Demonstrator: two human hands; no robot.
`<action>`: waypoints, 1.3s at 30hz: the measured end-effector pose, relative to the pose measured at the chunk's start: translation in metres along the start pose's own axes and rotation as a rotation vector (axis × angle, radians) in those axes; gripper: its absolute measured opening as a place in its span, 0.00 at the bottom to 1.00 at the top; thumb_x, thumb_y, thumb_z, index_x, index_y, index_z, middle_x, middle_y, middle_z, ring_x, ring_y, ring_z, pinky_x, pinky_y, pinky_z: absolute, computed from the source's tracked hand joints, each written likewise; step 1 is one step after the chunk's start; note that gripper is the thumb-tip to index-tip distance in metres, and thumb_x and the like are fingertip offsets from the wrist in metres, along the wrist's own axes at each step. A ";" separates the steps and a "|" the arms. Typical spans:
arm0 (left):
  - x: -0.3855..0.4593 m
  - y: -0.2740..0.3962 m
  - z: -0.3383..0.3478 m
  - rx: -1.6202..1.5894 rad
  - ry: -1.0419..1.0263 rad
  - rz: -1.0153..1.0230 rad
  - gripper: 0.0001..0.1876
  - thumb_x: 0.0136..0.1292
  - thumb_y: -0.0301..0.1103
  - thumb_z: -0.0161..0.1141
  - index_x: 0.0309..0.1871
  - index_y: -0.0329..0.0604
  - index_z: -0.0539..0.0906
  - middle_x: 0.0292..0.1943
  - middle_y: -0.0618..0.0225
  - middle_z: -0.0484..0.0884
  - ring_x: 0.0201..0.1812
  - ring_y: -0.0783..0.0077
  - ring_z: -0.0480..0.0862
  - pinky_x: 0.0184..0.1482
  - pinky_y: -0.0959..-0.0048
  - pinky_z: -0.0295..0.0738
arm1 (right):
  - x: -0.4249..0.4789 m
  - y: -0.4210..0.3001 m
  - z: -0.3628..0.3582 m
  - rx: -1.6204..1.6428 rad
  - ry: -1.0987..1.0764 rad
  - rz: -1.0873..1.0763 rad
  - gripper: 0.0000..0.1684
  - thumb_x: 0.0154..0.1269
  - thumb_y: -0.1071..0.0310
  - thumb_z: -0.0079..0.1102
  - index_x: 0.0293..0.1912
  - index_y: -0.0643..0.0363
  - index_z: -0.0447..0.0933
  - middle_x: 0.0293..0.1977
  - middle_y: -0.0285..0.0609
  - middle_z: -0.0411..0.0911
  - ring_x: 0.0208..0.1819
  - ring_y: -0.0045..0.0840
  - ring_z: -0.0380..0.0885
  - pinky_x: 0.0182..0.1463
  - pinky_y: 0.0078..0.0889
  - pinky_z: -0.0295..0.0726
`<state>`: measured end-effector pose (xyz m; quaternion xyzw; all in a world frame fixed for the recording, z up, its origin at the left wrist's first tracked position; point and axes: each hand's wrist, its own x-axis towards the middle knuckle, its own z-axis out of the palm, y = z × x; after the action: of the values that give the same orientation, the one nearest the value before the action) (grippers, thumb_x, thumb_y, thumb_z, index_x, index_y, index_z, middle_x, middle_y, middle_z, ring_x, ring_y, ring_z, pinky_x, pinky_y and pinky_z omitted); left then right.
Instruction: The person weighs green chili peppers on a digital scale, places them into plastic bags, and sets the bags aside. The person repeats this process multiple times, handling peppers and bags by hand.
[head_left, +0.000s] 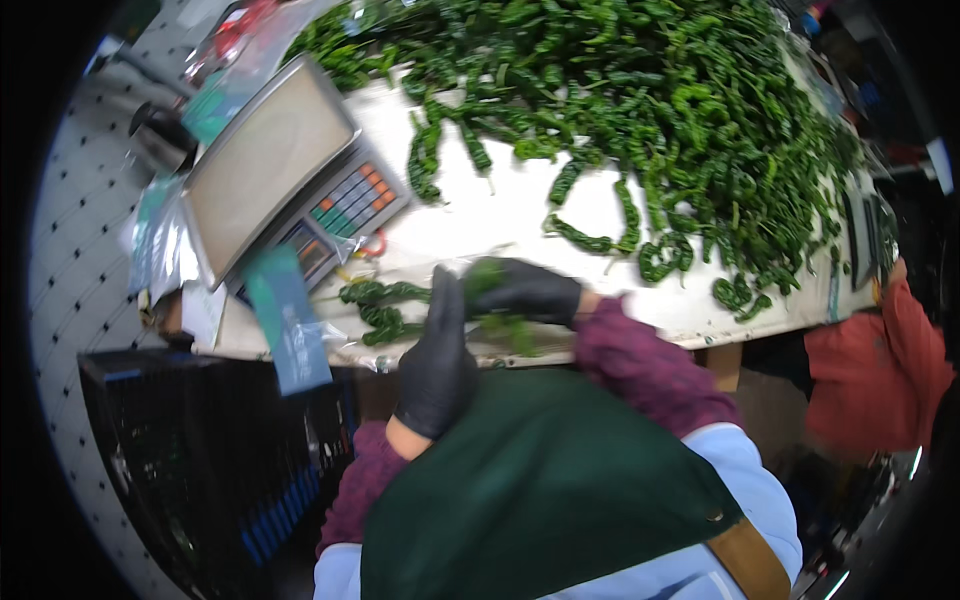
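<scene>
My left hand (441, 356), in a black glove, is held edge-on at the near edge of the table with its fingers straight and together. Several wrinkled green peppers (382, 307) lie just left of its fingers; whether it grips any is hidden. My right hand (529, 291), gloved in black too, curls beside it around blurred green peppers (485, 277). More blurred green (516, 334) shows beneath the right hand. Across the white tabletop (457, 225) spreads a large heap of green peppers (645, 90).
A digital scale (270, 172) with a metal pan stands at the left, and a blue-green printed packet (289, 322) overhangs the edge there. Plastic bags (161, 240) lie beyond it. Black crates (202, 450) stand below left. A person in a red top (870, 375) is at the right.
</scene>
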<state>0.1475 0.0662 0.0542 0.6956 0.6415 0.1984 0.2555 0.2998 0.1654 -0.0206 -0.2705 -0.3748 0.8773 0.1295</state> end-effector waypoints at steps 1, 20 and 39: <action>-0.006 0.003 0.001 -0.028 -0.021 -0.043 0.39 0.46 0.14 0.47 0.67 0.38 0.55 0.66 0.50 0.57 0.55 0.49 0.73 0.42 0.66 0.75 | 0.026 0.007 0.018 0.181 -0.097 -0.121 0.20 0.57 0.69 0.59 0.49 0.66 0.71 0.40 0.42 0.77 0.39 0.20 0.76 0.44 0.23 0.75; -0.010 -0.014 -0.005 -0.180 -0.007 0.129 0.37 0.47 0.15 0.45 0.66 0.33 0.55 0.65 0.46 0.57 0.64 0.50 0.63 0.61 0.66 0.63 | -0.011 0.044 0.038 -0.703 0.289 0.081 0.29 0.60 0.58 0.52 0.56 0.65 0.65 0.54 0.54 0.68 0.56 0.36 0.68 0.58 0.31 0.67; 0.006 -0.009 -0.002 -0.262 -0.001 0.191 0.38 0.45 0.10 0.38 0.66 0.36 0.58 0.64 0.50 0.61 0.66 0.56 0.61 0.63 0.69 0.59 | -0.147 0.032 -0.088 -1.667 1.253 0.156 0.46 0.45 0.58 0.67 0.63 0.53 0.56 0.42 0.49 0.74 0.46 0.43 0.71 0.45 0.42 0.74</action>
<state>0.1402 0.0732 0.0502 0.7140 0.5411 0.3036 0.3244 0.4702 0.1324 -0.0385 -0.7039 -0.7084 0.0497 0.0162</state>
